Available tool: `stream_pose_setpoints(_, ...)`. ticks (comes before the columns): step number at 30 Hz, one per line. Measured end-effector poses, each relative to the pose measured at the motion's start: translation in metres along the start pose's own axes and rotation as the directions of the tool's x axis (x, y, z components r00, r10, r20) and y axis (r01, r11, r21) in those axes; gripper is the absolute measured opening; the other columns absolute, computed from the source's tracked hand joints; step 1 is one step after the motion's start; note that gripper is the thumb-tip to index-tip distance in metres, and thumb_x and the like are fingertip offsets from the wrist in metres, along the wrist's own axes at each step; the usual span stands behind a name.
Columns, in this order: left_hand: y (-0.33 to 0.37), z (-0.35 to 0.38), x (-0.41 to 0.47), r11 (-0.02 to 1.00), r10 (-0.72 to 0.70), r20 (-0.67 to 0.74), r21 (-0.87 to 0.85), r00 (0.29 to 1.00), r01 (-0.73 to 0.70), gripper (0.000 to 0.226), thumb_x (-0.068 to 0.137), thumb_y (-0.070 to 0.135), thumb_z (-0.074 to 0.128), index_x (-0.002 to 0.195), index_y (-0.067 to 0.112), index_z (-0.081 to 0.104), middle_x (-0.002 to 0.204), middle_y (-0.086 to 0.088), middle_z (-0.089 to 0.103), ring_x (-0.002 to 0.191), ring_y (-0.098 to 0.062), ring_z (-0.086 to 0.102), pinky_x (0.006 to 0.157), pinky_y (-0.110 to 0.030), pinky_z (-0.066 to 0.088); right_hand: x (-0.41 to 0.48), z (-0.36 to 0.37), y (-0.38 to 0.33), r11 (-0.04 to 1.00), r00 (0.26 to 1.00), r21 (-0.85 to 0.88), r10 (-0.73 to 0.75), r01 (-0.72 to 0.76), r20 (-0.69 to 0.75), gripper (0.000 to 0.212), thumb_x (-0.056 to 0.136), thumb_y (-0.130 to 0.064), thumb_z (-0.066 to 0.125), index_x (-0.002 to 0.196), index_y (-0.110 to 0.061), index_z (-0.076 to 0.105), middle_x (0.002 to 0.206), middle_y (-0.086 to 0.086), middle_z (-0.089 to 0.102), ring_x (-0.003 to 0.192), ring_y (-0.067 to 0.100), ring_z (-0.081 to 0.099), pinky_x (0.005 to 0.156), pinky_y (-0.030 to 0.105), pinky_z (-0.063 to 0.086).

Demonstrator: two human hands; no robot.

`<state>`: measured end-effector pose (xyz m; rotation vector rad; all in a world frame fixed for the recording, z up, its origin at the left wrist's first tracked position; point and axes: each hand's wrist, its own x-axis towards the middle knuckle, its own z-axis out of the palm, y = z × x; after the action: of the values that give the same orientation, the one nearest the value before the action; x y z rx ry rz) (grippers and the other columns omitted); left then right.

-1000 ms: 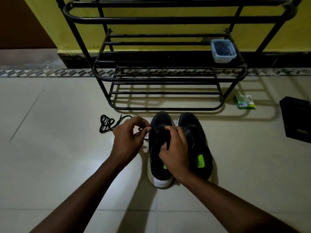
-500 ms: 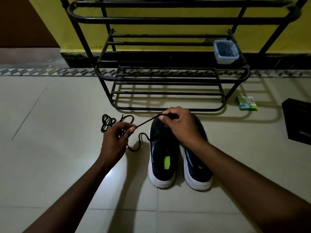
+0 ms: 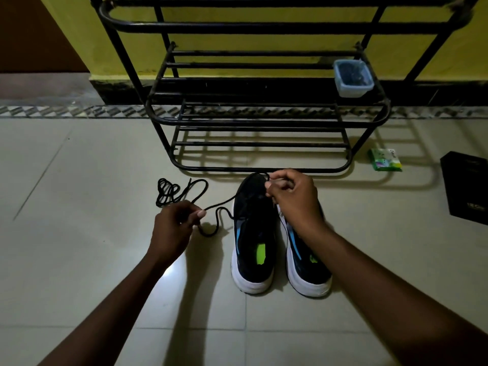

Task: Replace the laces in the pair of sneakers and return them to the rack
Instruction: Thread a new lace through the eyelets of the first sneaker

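Two black sneakers with white soles stand side by side on the tiled floor, the left sneaker [image 3: 252,249] and the right sneaker [image 3: 306,262], toes toward the black metal rack [image 3: 253,122]. A black lace [image 3: 223,204] runs from the left sneaker's toe end out to the left. My left hand [image 3: 175,228] pinches that lace left of the shoe. My right hand [image 3: 293,198] pinches the lace's other part above the left sneaker's toe. A second black lace [image 3: 169,191] lies coiled on the floor farther left.
A small clear plastic tub [image 3: 352,79] with dark contents sits on the rack's right end. A green packet [image 3: 385,159] lies on the floor right of the rack, and a black box [image 3: 466,186] lies at the far right. A yellow wall stands behind.
My right hand left the sneaker's tongue and moved up to its toe, pinching the lace. My left hand drew the lace out leftward, stretching it between both hands.
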<state>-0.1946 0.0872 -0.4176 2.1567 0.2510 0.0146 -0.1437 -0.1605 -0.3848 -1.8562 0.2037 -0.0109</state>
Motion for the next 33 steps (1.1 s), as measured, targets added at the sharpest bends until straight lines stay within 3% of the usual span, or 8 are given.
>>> stream_pose_setpoints(4, 0.026, 0.011, 0.004, 0.945, -0.031, 0.072, -0.323, 0.997, 0.053, 0.012, 0.094, 0.008, 0.068, 0.084, 0.002, 0.065, 0.070, -0.007, 0.071, 0.055, -0.011, 0.058, 0.054, -0.026, 0.046, -0.013, -0.003, 0.006, 0.955, 0.994, -0.293, -0.011, 0.042, 0.106, 0.025, 0.075, -0.024, 0.086, 0.093, -0.019, 0.070, 0.076, -0.006, 0.070, 0.066, 0.005, 0.065, 0.070, 0.019, 0.055)
stream_pose_setpoints(9, 0.055, 0.031, 0.004, 0.840, -0.041, 0.166, -0.528, 0.985, 0.124, 0.010, 0.089, -0.008, 0.068, 0.083, -0.004, 0.061, 0.073, -0.019, 0.072, 0.067, -0.030, 0.070, 0.067, -0.032, 0.060, -0.028, 0.000, 0.012, 0.827, 0.976, -0.530, -0.091, 0.186, 0.200, 0.032, 0.069, -0.030, 0.089, 0.096, -0.019, 0.074, 0.086, -0.006, 0.072, 0.078, 0.007, 0.068, 0.078, 0.022, 0.058)
stream_pose_setpoints(11, 0.061, 0.039, 0.005, 0.852, -0.056, 0.189, -0.503, 0.980, 0.146, 0.012, 0.087, -0.009, 0.070, 0.080, -0.003, 0.061, 0.076, -0.022, 0.072, 0.072, -0.034, 0.074, 0.070, -0.035, 0.061, -0.030, 0.001, 0.014, 0.875, 0.984, -0.466, -0.052, 0.127, 0.170, 0.027, 0.072, -0.022, 0.086, 0.096, -0.018, 0.073, 0.080, -0.006, 0.072, 0.071, 0.004, 0.068, 0.072, 0.016, 0.057)
stream_pose_setpoints(15, 0.064, 0.053, 0.001, 0.882, -0.106, 0.213, -0.432, 0.971, 0.191, 0.017, 0.084, -0.012, 0.072, 0.077, -0.002, 0.059, 0.069, -0.016, 0.069, 0.072, -0.032, 0.075, 0.053, -0.022, 0.055, -0.031, 0.000, 0.019, 0.931, 0.996, -0.363, -0.008, 0.038, 0.085, 0.011, 0.078, -0.007, 0.073, 0.085, -0.015, 0.072, 0.059, -0.012, 0.065, 0.058, -0.008, 0.063, 0.054, 0.003, 0.043)
stream_pose_setpoints(19, 0.061, 0.062, 0.002, 0.903, -0.093, 0.216, -0.394, 0.972, 0.173, 0.021, 0.080, -0.011, 0.076, 0.073, 0.000, 0.060, 0.071, -0.015, 0.070, 0.075, -0.035, 0.074, 0.073, -0.041, 0.063, -0.029, -0.003, 0.024, 0.967, 0.997, -0.253, 0.054, -0.039, 0.052, 0.018, 0.079, -0.007, 0.074, 0.075, -0.024, 0.069, 0.061, -0.007, 0.069, 0.058, 0.001, 0.066, 0.059, 0.019, 0.056)
stream_pose_setpoints(22, 0.060, 0.067, 0.005, 0.947, -0.084, 0.192, -0.290, 0.978, 0.138, 0.030, 0.074, 0.004, 0.086, 0.064, 0.019, 0.061, 0.073, -0.012, 0.074, 0.073, -0.032, 0.075, 0.073, -0.049, 0.061, -0.027, -0.004, 0.032, 0.979, 0.993, -0.179, 0.103, -0.092, 0.051, 0.019, 0.080, -0.008, 0.074, 0.072, -0.024, 0.070, 0.064, -0.005, 0.071, 0.061, 0.008, 0.070, 0.063, 0.034, 0.062)
stream_pose_setpoints(28, 0.063, 0.079, 0.005, 0.979, -0.098, 0.143, -0.164, 0.985, 0.122, 0.028, 0.068, 0.019, 0.088, 0.063, 0.022, 0.060, 0.070, 0.002, 0.074, 0.072, -0.019, 0.074, 0.073, -0.045, 0.060, -0.025, -0.003, 0.037, 0.971, 0.969, 0.003, 0.239, -0.240, 0.056, 0.012, 0.082, -0.005, 0.077, 0.083, -0.017, 0.073, 0.073, 0.001, 0.075, 0.065, 0.017, 0.073, 0.065, 0.037, 0.062)
stream_pose_setpoints(33, 0.068, 0.085, 0.001, 0.991, -0.108, 0.063, -0.074, 0.992, 0.113, 0.027, 0.075, 0.016, 0.087, 0.068, 0.014, 0.061, 0.069, 0.007, 0.074, 0.070, -0.006, 0.072, 0.066, -0.025, 0.055, -0.026, -0.004, 0.034, 0.962, 0.962, 0.052, 0.266, -0.269, 0.069, 0.010, 0.083, -0.003, 0.075, 0.087, -0.013, 0.073, 0.075, 0.006, 0.075, 0.067, 0.023, 0.073, 0.061, 0.036, 0.060)
